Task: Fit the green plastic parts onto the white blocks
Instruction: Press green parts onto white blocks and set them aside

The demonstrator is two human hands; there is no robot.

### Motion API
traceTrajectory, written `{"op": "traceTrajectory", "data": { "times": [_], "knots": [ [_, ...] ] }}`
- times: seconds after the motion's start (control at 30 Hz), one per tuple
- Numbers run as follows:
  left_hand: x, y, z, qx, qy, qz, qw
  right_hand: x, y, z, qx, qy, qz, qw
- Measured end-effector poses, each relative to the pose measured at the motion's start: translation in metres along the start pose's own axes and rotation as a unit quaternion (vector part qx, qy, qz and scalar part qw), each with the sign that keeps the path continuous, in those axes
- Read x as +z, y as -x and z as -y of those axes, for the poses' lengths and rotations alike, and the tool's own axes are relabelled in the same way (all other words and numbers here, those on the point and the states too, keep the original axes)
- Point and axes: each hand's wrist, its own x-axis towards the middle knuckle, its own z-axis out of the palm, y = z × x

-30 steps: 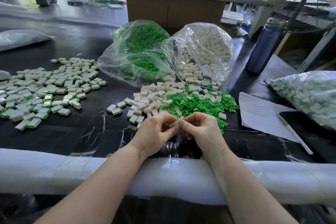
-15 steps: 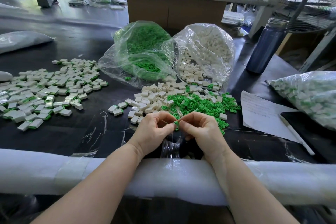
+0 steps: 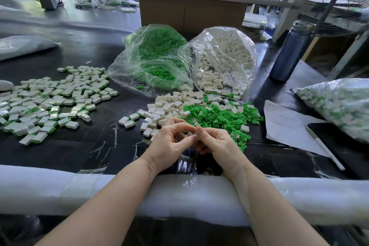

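Both hands point(image 3: 196, 136) pinch one white block point(image 3: 197, 125).

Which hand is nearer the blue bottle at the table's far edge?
Right. The right hand sits below and left of the blue bottle; the left hand is farther left still, fingertips meeting the right's.

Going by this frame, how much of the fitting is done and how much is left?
Done: a spread of fitted blocks at left, plus a bagful at right. In hand: left hand and right hand pinch one white block between them. Left: loose white blocks, loose green parts, and two open supply bags, green and white. Much remains.
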Motion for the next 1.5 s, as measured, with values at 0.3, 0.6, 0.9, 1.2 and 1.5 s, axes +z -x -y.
{"op": "traceTrajectory", "data": {
  "times": [0.3,0.6,0.9,1.2,1.5],
  "knots": [
    [-0.0011,0.0002,-0.0008,-0.001,-0.004,0.008,1.000,-0.0001,0.0007,-0.0016,0.002,-0.004,0.006,1.000],
    [-0.0001,0.0008,-0.0008,0.008,-0.001,0.007,1.000,0.0008,0.0007,0.0005,0.011,0.003,0.013,1.000],
    [0.0017,0.0015,-0.0035,0.013,-0.019,0.027,0.999,0.0005,0.0009,0.0001,0.006,-0.008,0.028,1.000],
    [0.0011,0.0011,-0.0028,0.024,-0.070,0.054,0.996,-0.0007,0.0008,-0.0022,0.002,-0.005,0.041,0.999],
    [0.0023,0.0003,-0.0013,0.024,-0.074,0.058,0.995,-0.0013,-0.0003,-0.0037,-0.003,0.002,0.036,0.999]
  ]
}}
